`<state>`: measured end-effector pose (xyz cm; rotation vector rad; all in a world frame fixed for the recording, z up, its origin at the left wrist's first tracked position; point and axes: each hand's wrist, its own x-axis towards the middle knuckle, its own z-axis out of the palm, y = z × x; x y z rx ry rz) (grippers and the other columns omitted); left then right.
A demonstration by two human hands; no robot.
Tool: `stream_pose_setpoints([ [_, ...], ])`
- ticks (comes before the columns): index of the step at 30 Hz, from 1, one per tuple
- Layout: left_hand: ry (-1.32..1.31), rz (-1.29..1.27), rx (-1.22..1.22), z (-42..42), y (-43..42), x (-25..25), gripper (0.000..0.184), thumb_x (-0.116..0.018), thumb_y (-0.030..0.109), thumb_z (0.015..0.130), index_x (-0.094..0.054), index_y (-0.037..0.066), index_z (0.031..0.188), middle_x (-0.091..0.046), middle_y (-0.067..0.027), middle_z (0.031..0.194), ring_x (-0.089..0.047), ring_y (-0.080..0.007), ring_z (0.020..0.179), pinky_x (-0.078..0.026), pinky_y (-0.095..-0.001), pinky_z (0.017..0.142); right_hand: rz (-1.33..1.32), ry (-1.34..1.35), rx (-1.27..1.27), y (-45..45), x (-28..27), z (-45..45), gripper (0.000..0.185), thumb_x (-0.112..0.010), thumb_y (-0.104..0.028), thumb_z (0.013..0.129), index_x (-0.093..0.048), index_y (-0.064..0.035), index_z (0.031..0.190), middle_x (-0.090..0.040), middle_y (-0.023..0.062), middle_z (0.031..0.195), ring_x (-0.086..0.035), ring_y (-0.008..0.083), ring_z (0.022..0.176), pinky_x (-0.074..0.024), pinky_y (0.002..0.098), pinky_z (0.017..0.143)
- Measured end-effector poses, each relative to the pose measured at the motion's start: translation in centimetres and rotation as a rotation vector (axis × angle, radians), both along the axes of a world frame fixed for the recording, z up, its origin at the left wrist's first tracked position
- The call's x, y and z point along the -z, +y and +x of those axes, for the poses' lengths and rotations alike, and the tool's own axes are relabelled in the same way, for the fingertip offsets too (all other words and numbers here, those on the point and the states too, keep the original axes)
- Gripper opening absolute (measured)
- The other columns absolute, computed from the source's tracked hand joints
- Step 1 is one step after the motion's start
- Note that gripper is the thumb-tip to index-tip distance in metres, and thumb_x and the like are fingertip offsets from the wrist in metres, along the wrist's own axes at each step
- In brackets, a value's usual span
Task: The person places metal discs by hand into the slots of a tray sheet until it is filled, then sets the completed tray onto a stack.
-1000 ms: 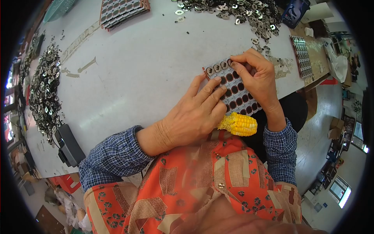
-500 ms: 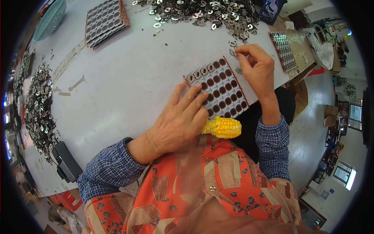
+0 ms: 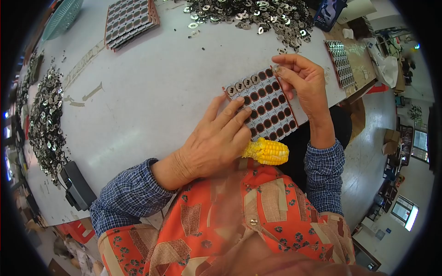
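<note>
My left hand point(image 3: 214, 138) lies palm down with its fingers spread over the left side of a panel point(image 3: 271, 110) with rows of dark round spots. A partly eaten corn cob point(image 3: 272, 152) sticks out from under its thumb side, seemingly gripped there; the thumb is hidden. Along the panel's far row, several small oval metal pieces point(image 3: 247, 83) sit on the round spots. At the panel's far right corner, my right hand point(image 3: 306, 83) pinches a small metal piece point(image 3: 278, 70) between thumb and index finger, mostly covered by the fingertips.
A big heap of loose metal pieces point(image 3: 258, 16) lies at the back, another heap point(image 3: 46, 115) at the left. Stacked panels point(image 3: 131, 20) stand at the back left, beside a green basket point(image 3: 62, 18). One filled panel point(image 3: 340, 64) lies right. A black device point(image 3: 77, 186) sits at the left edge.
My right hand has moved from the small pieces beyond the panel to its far right corner, carrying a metal piece. My left hand keeps its place on the panel. The view has shifted slightly.
</note>
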<state>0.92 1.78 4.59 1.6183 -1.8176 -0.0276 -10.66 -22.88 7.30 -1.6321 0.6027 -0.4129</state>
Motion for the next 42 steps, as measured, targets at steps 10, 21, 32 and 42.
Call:
stream_pose_setpoints([
  [10, -0.004, -0.006, -0.007, 0.0, 0.0, -0.1, 0.022, -0.078, 0.010, 0.084, -0.061, 0.000, 0.095, -0.072, -0.0252, 0.131, -0.065, -0.0443, 0.136, -0.044, -0.0673, 0.119, -0.734, 0.108, -0.048, -0.2, 1.0, -0.2, 0.018, -0.073, 0.001, 0.096, -0.079, -0.0003, 0.113, -0.068, 0.0039, 0.093, -0.063, 0.0070, 0.073, -0.0494, 0.0256, 0.063],
  [21, -0.007, -0.005, 0.001, 0.1, 0.0, 0.0, 0.021, -0.076, 0.011, 0.084, -0.062, 0.000, 0.096, -0.072, -0.0259, 0.131, -0.066, -0.0445, 0.135, -0.044, -0.0673, 0.118, -0.173, 0.160, -0.063, 1.2, 0.3, 0.3, 0.017, -0.072, -0.001, 0.102, -0.076, 0.0002, 0.119, -0.073, -0.0015, 0.081, -0.060, 0.0007, 0.062, -0.0461, 0.0188, 0.054],
  [32, -0.022, 0.005, -0.001, 0.0, 0.1, 0.0, 0.021, -0.072, 0.012, 0.085, -0.061, 0.000, 0.097, -0.070, -0.0269, 0.134, -0.064, -0.0448, 0.138, -0.043, -0.0684, 0.119, -0.368, 0.131, -0.031, 1.6, 1.4, 0.3, 0.009, -0.077, 0.000, 0.096, -0.078, 0.0027, 0.105, -0.072, 0.0004, 0.091, -0.060, 0.0015, 0.068, -0.0443, 0.0189, 0.059],
  [42, 0.005, 0.028, 0.008, 0.0, 0.0, -0.2, 0.023, -0.073, 0.010, 0.081, -0.059, -0.001, 0.096, -0.070, -0.0275, 0.135, -0.063, -0.0463, 0.138, -0.042, -0.0694, 0.120, -0.513, 0.081, -0.187, 0.8, 1.2, 0.0, 0.008, -0.078, 0.000, 0.094, -0.078, 0.0013, 0.102, -0.070, 0.0016, 0.089, -0.055, 0.0053, 0.067, -0.0437, 0.0246, 0.062],
])
